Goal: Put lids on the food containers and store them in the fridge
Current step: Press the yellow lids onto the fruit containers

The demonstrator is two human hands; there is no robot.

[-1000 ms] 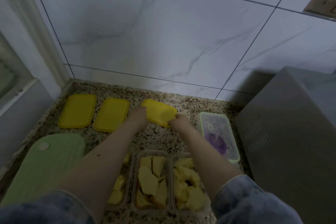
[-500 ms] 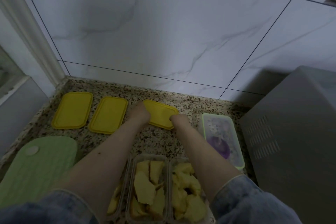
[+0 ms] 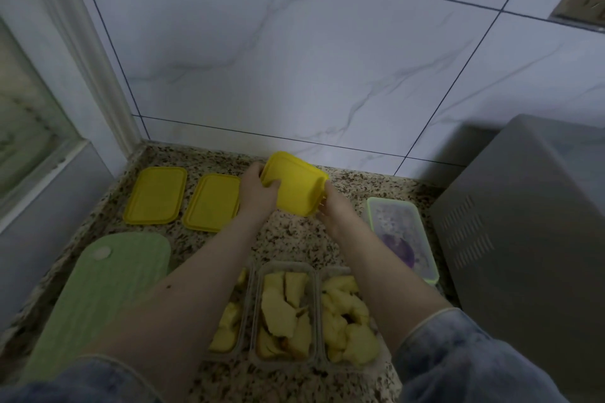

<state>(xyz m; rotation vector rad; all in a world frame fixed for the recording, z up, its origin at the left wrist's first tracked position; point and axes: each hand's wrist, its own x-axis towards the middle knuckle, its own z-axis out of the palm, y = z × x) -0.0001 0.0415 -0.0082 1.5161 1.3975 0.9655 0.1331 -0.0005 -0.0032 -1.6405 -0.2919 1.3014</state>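
Note:
Both hands hold one yellow lid (image 3: 296,185) tilted up off the speckled counter (image 3: 288,239) near the back wall. My left hand (image 3: 258,191) grips its left edge and my right hand (image 3: 334,203) its lower right corner. Two more yellow lids (image 3: 156,196) (image 3: 212,202) lie flat to the left. Three clear containers of yellow food pieces stand uncovered in a row at the near edge: the left one (image 3: 229,321) partly hidden by my forearm, the middle one (image 3: 284,314), the right one (image 3: 347,321).
A green-rimmed clear container (image 3: 401,235) with purple contents sits lidded at the right. A grey metal appliance (image 3: 523,239) fills the right side. A long green board (image 3: 98,298) lies at the left. Tiled wall behind, window frame (image 3: 39,127) at far left.
The yellow lid lay flat on the counter with both hands at its near edge; now it is lifted and tilted, held in both hands.

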